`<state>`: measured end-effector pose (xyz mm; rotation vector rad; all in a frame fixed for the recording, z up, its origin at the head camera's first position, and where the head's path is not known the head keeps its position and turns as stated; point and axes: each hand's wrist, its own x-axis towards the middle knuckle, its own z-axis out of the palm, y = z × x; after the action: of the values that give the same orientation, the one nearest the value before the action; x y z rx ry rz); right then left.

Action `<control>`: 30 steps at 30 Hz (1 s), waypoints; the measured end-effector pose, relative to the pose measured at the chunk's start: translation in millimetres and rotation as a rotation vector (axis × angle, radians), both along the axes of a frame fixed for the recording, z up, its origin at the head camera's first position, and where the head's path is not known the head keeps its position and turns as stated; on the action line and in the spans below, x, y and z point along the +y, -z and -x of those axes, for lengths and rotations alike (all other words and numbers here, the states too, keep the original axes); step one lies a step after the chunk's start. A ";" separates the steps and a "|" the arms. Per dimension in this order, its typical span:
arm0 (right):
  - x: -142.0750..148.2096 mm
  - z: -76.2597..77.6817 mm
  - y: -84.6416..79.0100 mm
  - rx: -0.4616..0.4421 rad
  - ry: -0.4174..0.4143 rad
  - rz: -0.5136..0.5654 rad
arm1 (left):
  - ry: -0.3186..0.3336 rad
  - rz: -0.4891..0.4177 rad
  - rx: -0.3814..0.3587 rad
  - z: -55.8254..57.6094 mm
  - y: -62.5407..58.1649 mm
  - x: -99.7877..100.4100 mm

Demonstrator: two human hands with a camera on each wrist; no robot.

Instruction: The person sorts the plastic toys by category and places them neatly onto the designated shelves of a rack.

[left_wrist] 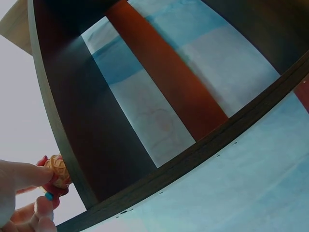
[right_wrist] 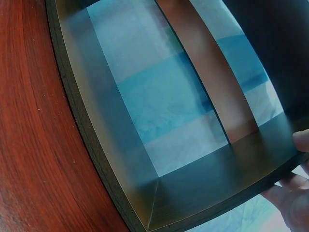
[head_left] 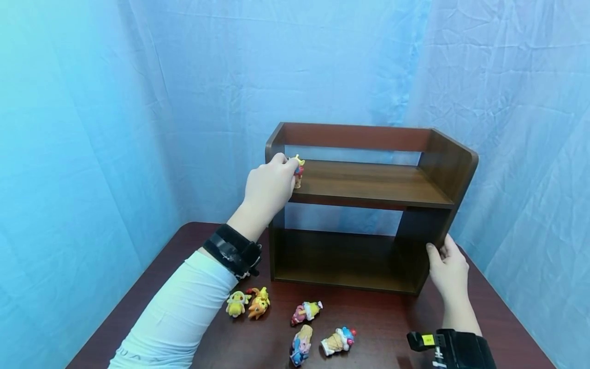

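Note:
A brown two-tier wooden shelf (head_left: 369, 187) stands on the table. At the left end of its upper board, my left hand (head_left: 271, 184) pinches a small toy figurine (head_left: 299, 171) with a yellow top. In the left wrist view, that figurine shows a tan waffle-cone part (left_wrist: 60, 171) and red parts beside the board's edge; whether its base touches the board I cannot tell. My right hand (head_left: 449, 266) grips the shelf's right side panel low down, thumb on the inner side and fingers outside. The right wrist view shows those fingers (right_wrist: 292, 205) at the panel's edge.
On the table (head_left: 369, 312) before the shelf lie a yellow-green figurine (head_left: 237, 304), an orange figurine (head_left: 259, 303), a pink-and-yellow figurine (head_left: 306, 312), a blue-and-tan figurine (head_left: 301, 345) and an ice-cream-cone figurine (head_left: 338, 341). Blue curtains (head_left: 207, 102) hang behind.

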<state>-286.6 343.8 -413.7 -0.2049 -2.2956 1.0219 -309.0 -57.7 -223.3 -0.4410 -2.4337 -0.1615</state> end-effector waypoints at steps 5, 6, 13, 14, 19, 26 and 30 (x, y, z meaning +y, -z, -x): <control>0.0 0.1 0.9 0.000 -0.004 0.007 | -0.034 0.013 0.001 1.6 0.4 3.9; 0.0 0.1 1.2 0.003 -0.002 0.005 | -0.038 0.012 0.007 2.3 1.0 4.6; -0.1 0.5 2.1 0.022 0.017 -0.004 | -0.062 0.011 0.020 6.3 1.5 11.1; -0.1 0.5 2.1 0.023 0.017 -0.003 | -0.067 0.014 0.018 6.6 1.3 12.0; 0.7 0.8 2.2 0.022 0.011 -0.004 | -0.076 0.004 0.005 10.6 3.0 15.8; 0.2 0.9 2.7 0.019 0.007 0.005 | -0.071 -0.014 0.009 15.2 5.2 17.6; 0.3 1.1 2.9 0.020 0.001 0.002 | -0.075 -0.014 0.015 15.9 5.5 17.7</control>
<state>-287.8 344.1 -416.6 -0.1966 -2.2765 1.0217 -324.9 -39.9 -228.8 -0.3435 -2.4285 -0.1425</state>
